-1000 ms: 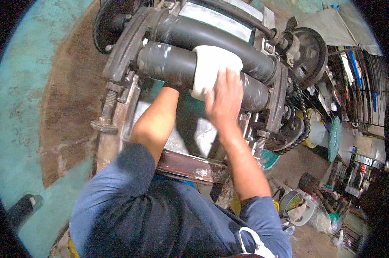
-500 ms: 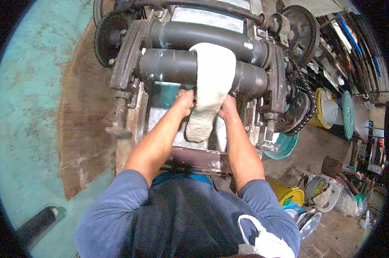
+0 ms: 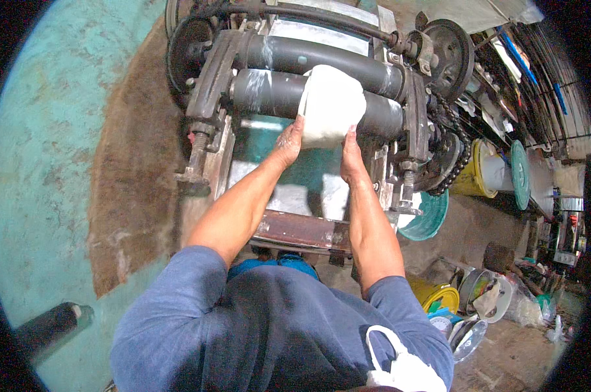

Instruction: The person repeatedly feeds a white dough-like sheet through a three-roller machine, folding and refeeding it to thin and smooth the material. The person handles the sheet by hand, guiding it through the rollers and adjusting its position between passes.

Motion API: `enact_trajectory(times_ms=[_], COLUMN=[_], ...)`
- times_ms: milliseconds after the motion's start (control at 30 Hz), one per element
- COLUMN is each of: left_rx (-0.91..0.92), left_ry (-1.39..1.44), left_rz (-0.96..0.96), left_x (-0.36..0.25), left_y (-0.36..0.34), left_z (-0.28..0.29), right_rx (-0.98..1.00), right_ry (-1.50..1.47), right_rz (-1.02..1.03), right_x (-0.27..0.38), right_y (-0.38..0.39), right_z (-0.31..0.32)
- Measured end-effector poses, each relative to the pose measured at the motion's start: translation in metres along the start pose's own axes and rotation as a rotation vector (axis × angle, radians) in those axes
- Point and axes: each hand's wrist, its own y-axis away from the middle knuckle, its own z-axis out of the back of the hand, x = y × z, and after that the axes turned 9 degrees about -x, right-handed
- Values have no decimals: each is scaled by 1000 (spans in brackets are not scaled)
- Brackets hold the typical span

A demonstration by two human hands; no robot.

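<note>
A thick, folded slab of white dough point(image 3: 333, 104) rests against the dark front roller point(image 3: 269, 93) of a roller machine. My left hand point(image 3: 289, 142) grips its lower left edge, thumb up along the side. On the opposite edge, my right hand point(image 3: 351, 157) holds the dough with its thumb pointing up; its other fingers are mostly hidden. Behind the front roller runs a second dark roller point(image 3: 286, 53), dusted white in places. Below my hands lies the machine's pale, partly green tray point(image 3: 284, 199).
A chain point(image 3: 464, 147) and a large wheel point(image 3: 451, 55) sit on the machine's right side. A rusty front bar point(image 3: 302, 230) crosses near my body. To the right stand a green tub point(image 3: 432, 219), a yellow bucket point(image 3: 476, 171) and assorted clutter.
The long strip that hung down over the front roller is now folded into a short slab. Both hands have risen with its lower end toward the roller.
</note>
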Motion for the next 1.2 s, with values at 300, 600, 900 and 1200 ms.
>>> enact_trajectory(times_ms=[300, 600, 900, 1200], left_rx=[33, 44, -312, -44], left_ry=[76, -137, -368, -846], left_rz=[-206, -177, -491, -363], left_x=[-91, -55, -83, 33], left_y=[26, 61, 78, 158], left_z=[-3, 5, 10, 133], right_rx=[91, -11, -425, -218], right_ry=[2, -67, 1186, 1402], right_rz=[151, 170, 1119, 1021], right_x=[26, 18, 103, 132], right_y=[20, 61, 73, -25], right_z=[-15, -34, -87, -116])
